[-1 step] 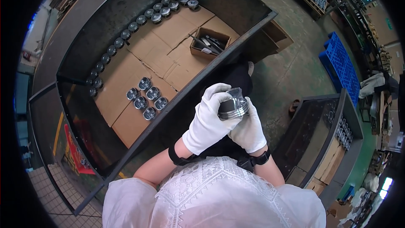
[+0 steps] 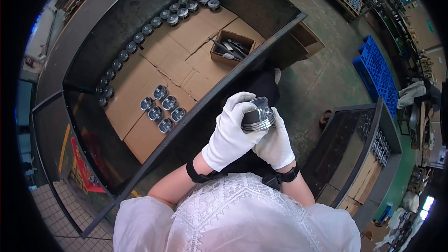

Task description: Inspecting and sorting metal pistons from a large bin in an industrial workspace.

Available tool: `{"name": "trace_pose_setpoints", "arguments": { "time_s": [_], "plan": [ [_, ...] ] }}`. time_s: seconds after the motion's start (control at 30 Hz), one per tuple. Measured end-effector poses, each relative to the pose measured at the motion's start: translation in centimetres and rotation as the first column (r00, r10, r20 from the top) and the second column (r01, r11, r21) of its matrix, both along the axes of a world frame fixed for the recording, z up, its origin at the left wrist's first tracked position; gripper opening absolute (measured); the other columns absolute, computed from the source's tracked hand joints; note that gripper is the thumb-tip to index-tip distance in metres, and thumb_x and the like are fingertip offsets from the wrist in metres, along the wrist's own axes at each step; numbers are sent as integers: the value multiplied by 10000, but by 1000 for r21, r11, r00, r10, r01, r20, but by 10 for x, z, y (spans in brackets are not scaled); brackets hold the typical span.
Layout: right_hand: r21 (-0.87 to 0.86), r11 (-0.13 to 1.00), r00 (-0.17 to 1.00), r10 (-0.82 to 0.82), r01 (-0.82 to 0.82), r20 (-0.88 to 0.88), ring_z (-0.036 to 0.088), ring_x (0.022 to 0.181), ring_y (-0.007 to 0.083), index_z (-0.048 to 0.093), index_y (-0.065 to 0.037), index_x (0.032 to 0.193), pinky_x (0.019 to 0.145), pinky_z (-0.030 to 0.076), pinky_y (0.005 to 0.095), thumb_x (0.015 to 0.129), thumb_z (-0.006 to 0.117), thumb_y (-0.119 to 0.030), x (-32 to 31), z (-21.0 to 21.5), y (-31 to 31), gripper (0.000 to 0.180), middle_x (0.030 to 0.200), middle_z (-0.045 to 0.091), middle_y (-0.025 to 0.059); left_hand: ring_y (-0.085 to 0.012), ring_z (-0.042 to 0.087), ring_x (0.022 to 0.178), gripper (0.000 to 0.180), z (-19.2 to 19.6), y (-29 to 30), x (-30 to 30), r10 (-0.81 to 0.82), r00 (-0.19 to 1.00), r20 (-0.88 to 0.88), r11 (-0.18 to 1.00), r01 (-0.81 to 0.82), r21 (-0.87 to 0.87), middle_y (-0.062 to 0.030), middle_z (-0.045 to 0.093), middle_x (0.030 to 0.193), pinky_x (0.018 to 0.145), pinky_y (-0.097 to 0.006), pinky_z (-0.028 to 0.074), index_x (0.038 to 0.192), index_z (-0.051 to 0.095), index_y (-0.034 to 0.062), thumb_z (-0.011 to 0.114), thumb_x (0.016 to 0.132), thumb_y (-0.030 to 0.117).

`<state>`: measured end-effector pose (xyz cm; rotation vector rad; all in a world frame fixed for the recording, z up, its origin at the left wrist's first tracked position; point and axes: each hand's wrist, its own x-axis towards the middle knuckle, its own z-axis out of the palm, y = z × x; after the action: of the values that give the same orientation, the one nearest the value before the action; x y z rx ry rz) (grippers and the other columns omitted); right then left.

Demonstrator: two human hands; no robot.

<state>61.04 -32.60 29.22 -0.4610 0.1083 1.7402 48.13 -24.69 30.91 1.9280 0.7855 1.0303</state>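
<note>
A shiny metal engine piston is held between both gloved hands in front of my body, its ringed end facing down toward me. My left hand, in a white glove, wraps its fingers over the piston's left side. On the other side, my right hand, gloved the same way, grips the piston from the right and below; part of its fingers is hidden behind it. To the left, several similar pistons stand grouped on cardboard in a dark metal-walled bench, beyond its near rim.
More pistons line the bench's far wall. A small cardboard box of dark tools sits inside near the rim. At right stands another metal-sided bench with rows of metal parts. A blue plastic pallet lies beyond it.
</note>
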Motion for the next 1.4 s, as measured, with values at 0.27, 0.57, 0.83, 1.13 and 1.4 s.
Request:
{"name": "trace_pose_setpoints", "arguments": {
  "time_s": [0.27, 0.57, 0.83, 1.13, 1.4],
  "plan": [
    [136, 971, 836, -240, 199, 493, 591, 1157, 231, 446, -117, 1348, 975, 491, 420, 996, 543, -321, -3, -9, -5, 418, 1290, 573, 71, -358, 619, 1106, 498, -10, 3, -4, 66, 993, -102, 998, -66, 5, -179, 564, 1252, 892, -393, 533, 1036, 562, 49, 831, 618, 46],
    [257, 908, 275, -354, 331, 894, 580, 1095, 159, 371, -65, 1322, 906, 546, 297, 764, 733, 78, -15, -16, 1, 680, 1242, 469, 106, -378, 615, 1060, 462, -28, 3, 0, 58, 988, -142, 998, -58, 7, -179, 566, 1227, 882, -418, 530, 1042, 586, 24, 796, 631, 45],
    [232, 925, -177, -185, 302, 967, 528, 1073, 169, 419, -57, 1222, 894, 498, 324, 657, 884, -92, -15, -26, -2, 732, 1222, 450, 87, -373, 606, 1095, 475, -37, 1, 1, 51, 980, -191, 999, -51, 5, -187, 552, 1244, 908, -407, 529, 1100, 570, 23, 745, 661, -20],
    [153, 887, -97, -122, 437, 988, 578, 908, 139, 381, -16, 1196, 763, 526, 296, 687, 894, -122, -20, -9, 6, 730, 1048, 539, 100, -396, 580, 1149, 502, -38, -1, -1, 68, 969, -238, 996, -80, -43, -197, 548, 1252, 958, -425, 504, 1140, 572, 24, 772, 680, 12],
    [120, 897, 138, -195, 425, 971, 592, 920, 123, 373, -32, 1202, 776, 528, 269, 731, 859, -69, -11, -33, 1, 678, 1066, 555, 102, -342, 618, 1031, 212, -48, 3, -5, 82, 989, -125, 993, -92, -73, -195, 579, 1175, 885, -378, 512, 1087, 598, -18, 635, 879, -3]
  ]
}}
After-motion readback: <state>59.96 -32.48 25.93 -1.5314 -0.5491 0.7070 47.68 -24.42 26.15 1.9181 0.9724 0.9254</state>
